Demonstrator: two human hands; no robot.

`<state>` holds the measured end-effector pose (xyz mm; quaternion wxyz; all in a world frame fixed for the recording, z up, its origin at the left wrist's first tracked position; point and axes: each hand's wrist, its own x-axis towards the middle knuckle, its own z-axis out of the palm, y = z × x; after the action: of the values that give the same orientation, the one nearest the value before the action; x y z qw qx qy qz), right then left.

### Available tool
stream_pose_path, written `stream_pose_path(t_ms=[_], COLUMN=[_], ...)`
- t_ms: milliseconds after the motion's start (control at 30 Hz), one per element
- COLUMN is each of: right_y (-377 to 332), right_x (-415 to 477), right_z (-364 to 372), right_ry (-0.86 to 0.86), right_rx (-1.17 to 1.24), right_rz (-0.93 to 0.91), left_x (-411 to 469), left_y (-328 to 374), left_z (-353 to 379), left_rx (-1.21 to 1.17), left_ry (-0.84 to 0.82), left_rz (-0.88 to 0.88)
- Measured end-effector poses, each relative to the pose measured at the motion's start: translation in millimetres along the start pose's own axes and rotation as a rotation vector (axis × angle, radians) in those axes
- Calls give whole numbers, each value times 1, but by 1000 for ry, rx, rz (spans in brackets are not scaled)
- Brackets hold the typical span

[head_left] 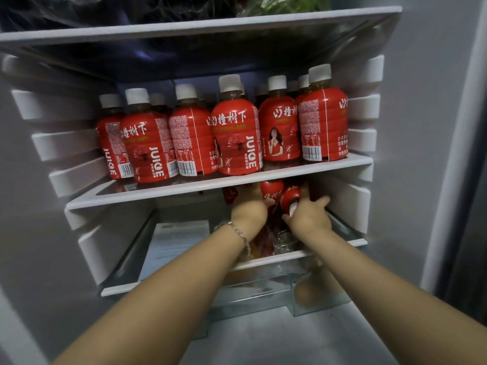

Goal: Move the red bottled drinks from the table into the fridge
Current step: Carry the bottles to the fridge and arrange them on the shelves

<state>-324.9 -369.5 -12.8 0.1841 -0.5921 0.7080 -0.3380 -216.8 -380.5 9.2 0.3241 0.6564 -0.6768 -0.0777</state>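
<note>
Several red juice bottles [234,133] with white caps stand upright in rows on the fridge's middle shelf [184,189]. Both my arms reach into the compartment under that shelf. My left hand [250,209], with a bracelet on the wrist, holds a red bottle [271,192] lying on its side. My right hand [309,216] grips a second red bottle [290,198] near its white cap, which points toward me. Part of a third red bottle [230,194] shows further left under the shelf edge.
The lower glass shelf [342,242] carries a white paper sheet [179,239] on the left and a clear glass jar [286,242] by my right wrist. A transparent drawer [263,291] sits below. The top shelf [200,26] holds dark bags and greens. Ribbed fridge walls flank both sides.
</note>
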Motion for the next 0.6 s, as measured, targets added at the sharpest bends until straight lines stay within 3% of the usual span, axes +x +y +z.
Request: stream_pose_path(t_ms=[100,233,367,500,600], right_y=[-2,2,1,-1,2], right_x=[-4,-14,-18,-33,-46], right_z=[5,14,7,4,4], right_ry=[9,20,37,18,35], right_rx=[84,202,46,24,28], right_rz=[-28,-36,-25,-49,-87], left_x=[14,18,21,9,-4], left_y=[-1,-1,0,-4,-13], left_z=[3,1,-4,0,0], left_rx=[-117,-133,-229,-374,-363], left_ry=[-18,-63,-75,-90,-118], left_rz=[-142,-79,-131,-240,-211])
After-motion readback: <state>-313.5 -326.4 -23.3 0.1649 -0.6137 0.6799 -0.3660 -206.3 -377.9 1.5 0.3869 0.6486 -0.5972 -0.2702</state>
